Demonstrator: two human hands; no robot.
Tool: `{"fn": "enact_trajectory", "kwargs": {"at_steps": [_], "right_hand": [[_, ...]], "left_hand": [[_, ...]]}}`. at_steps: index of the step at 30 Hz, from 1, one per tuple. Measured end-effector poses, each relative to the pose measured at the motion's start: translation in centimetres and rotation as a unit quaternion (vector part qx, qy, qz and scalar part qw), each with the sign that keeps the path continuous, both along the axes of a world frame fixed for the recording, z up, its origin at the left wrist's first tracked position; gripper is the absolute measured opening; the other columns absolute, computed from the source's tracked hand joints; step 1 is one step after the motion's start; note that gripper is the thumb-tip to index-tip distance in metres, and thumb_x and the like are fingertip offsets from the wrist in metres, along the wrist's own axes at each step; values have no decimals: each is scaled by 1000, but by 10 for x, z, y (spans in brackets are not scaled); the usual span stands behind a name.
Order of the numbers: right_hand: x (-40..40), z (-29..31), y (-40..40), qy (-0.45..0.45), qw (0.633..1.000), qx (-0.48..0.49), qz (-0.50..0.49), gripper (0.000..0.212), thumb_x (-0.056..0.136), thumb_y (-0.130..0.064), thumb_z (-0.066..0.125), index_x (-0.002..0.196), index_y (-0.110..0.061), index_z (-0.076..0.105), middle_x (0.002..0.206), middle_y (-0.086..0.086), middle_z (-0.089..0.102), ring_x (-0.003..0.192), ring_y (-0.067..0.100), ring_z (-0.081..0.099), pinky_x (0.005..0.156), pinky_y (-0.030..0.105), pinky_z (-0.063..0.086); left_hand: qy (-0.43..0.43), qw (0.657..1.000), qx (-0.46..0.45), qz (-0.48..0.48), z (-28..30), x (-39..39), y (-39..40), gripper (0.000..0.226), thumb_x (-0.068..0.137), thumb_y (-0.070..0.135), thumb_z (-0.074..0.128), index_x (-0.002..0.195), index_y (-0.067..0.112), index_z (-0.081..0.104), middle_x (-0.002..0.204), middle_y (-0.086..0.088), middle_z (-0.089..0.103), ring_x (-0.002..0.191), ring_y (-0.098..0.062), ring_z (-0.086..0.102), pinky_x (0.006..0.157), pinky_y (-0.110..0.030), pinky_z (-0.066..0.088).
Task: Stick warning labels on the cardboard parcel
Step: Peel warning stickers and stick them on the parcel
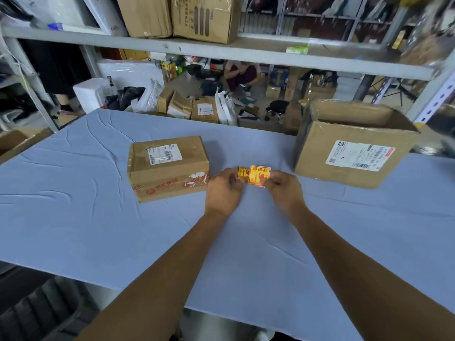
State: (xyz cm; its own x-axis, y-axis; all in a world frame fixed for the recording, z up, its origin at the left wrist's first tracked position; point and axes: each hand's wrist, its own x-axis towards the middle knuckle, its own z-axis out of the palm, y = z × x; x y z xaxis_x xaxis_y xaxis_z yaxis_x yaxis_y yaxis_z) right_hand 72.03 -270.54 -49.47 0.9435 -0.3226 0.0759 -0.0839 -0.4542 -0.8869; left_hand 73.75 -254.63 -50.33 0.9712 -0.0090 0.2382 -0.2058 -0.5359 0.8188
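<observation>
Above table (73,230), L grip (225,190) & R grip (285,189) pinch yellow labels (258,174) w/ red print.

clear cloth (73,217) between parcel (167,168) and box (354,146)

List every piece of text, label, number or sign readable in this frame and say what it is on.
"易碎品": yellow warning label held between left hand and right hand.
Second label behind it: print unreadable.
Closed parcel, white shipping label: barcode and text too blurred.
Red print on its tape: not legible.
Open box, shipping label: barcodes, text too small.
Shelf cartons: print blurred.
</observation>
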Motion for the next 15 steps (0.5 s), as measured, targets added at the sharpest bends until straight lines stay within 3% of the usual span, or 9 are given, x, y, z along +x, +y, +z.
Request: {"fn": "enact_trajectory", "kwargs": {"at_steps": [3,5,6,9,15], "right_hand": [[-28,-1,20,-13,997,29,68,10,82,-15,72,73,-17,71,57,-9,56,58,12,45,61,27,36],[-46,0,40,-8,990,63,126,9,81,-16,73,75,-10,72,66,2,59,65,15,47,65,30,36],[-55,2,50,-5,986,77,145,15,81,-18,73,76,-5,70,67,6,56,65,16,46,63,30,36],[-73,8,75,1,983,108,147,18,86,-17,69,80,0,66,62,5,56,54,11,49,49,20,37],[-96,0,113,-18,979,113,168,14,91,-11,63,79,-7,68,59,9,59,53,16,52,47,24,44]], "left_hand": [[48,985,-160,-47,7,-31,13,21,90,14,67,111,10,67,91,-3,71,84,-16,67,84,-30,56],[60,975,-208,-57,8,-52,28,14,90,9,68,103,12,66,83,0,68,75,-10,64,77,-26,53],[60,974,-211,-56,7,-61,37,9,89,7,69,94,13,65,78,0,67,70,-8,62,73,-26,51],[61,977,-195,-54,2,-88,65,22,87,5,70,74,21,62,69,2,66,62,-7,60,67,-28,50],[31,983,-179,-3,-5,-119,102,17,90,14,65,75,19,60,73,-10,67,68,-17,59,67,-38,49]]}}
